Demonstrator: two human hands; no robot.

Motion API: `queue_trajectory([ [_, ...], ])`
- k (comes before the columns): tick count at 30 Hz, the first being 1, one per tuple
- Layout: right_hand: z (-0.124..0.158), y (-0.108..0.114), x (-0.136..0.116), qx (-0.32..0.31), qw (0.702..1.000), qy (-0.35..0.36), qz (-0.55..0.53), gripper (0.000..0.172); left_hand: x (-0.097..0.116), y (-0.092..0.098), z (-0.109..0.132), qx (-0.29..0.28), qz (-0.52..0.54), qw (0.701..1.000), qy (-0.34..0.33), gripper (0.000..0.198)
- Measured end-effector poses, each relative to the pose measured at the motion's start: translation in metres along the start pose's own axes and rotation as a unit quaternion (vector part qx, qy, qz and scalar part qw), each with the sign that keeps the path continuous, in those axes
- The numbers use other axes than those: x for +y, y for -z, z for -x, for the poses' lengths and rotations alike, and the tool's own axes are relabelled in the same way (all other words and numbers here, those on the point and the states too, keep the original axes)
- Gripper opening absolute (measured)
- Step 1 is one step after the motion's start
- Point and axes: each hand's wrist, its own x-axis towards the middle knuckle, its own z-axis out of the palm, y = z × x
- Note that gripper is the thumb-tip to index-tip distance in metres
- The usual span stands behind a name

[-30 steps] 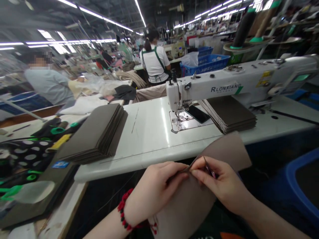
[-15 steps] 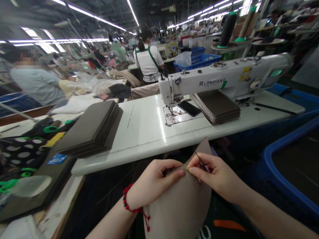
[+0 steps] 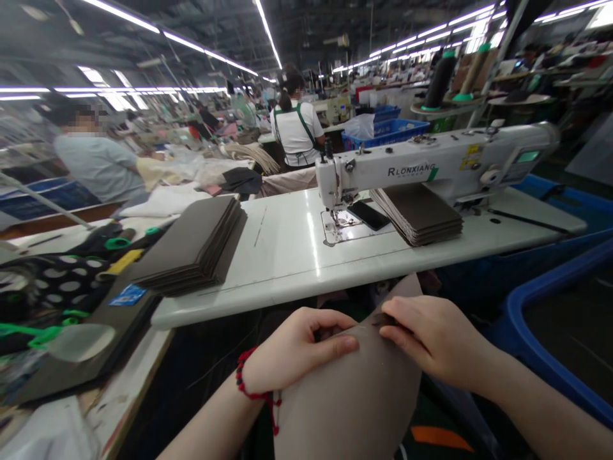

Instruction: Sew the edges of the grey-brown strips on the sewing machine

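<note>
A taupe fabric panel [image 3: 349,396] lies across my lap, below the table edge, its pointed corner rising toward the machine. My left hand [image 3: 306,351] grips the panel's upper edge, thumb on top and fingers underneath. At the same edge, further right, my right hand [image 3: 431,342] is closed around small dark thread snips [image 3: 383,319], mostly hidden by the fingers. Their tip is close to the panel; whether it touches is unclear. A red and black cord bracelet [image 3: 246,377] circles my left wrist.
A sewing machine [image 3: 383,167] stands on the white table [image 3: 282,246]. A phone [image 3: 368,216] and a stack of brown panels [image 3: 421,214] lie by it; another stack [image 3: 191,246] sits left. A blue bin [image 3: 517,306] is at right. Two co-workers are beyond.
My right hand has moved slightly right, away from my left thumb, and the snips' tip has turned down toward the fabric. My left hand keeps its hold. The view has shifted slightly.
</note>
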Motion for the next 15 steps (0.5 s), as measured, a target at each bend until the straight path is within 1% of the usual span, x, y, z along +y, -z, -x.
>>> queue_trajectory([
  [3, -0.003, -0.001, 0.000, -0.011, 0.999, 0.029, 0.034, 0.024, 0.002, -0.001, -0.003, -0.008, -0.017, 1.000, -0.009, 0.035],
  [7, -0.003, 0.000, -0.001, -0.010, 0.998, 0.057, 0.035, 0.024, 0.003, -0.002, -0.007, -0.032, -0.013, 0.999, -0.003, 0.037],
  [10, -0.003, 0.000, 0.000, -0.013, 0.997, 0.064, 0.034, 0.025, 0.002, -0.003, -0.009, -0.042, -0.008, 0.999, -0.001, 0.037],
  [15, -0.004, -0.004, -0.001, -0.021, 0.997, 0.063, 0.046, 0.024, 0.003, -0.003, -0.012, -0.052, -0.018, 0.998, -0.015, 0.034],
])
